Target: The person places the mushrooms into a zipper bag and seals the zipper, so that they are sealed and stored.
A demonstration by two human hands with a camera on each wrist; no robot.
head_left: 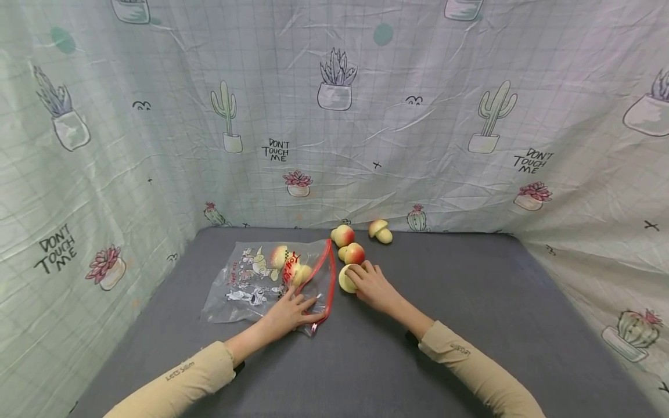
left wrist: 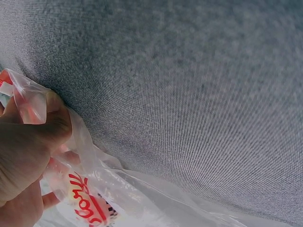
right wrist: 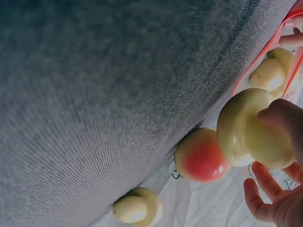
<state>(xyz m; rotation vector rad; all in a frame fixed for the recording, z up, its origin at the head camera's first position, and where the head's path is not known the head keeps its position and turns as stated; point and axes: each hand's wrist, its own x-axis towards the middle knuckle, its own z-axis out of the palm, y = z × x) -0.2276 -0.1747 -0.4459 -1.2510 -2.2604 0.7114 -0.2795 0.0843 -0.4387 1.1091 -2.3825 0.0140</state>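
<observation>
My left hand [head_left: 288, 315] grips the open edge of a clear plastic bag [head_left: 216, 302] with a red zip strip. In the left wrist view the thumb presses on the film of the bag [left wrist: 142, 189], with fingers showing through it. Inside the bag lie two toy mushrooms, one of them this yellow and red mushroom [head_left: 279, 255]. My right hand [head_left: 377, 288] pinches a pale yellow toy mushroom [right wrist: 234, 125] by its stem, between thumb and fingers, just right of the bag's mouth. Its cap faces the bag in the right wrist view.
Beyond the right hand lie a red-capped mushroom [head_left: 354, 253] and another mushroom [head_left: 344, 235] behind it. A third mushroom [head_left: 380, 230] rests near the back edge of the grey table [head_left: 460, 302]. A patterned cloth [head_left: 381, 116] hangs around the back and sides.
</observation>
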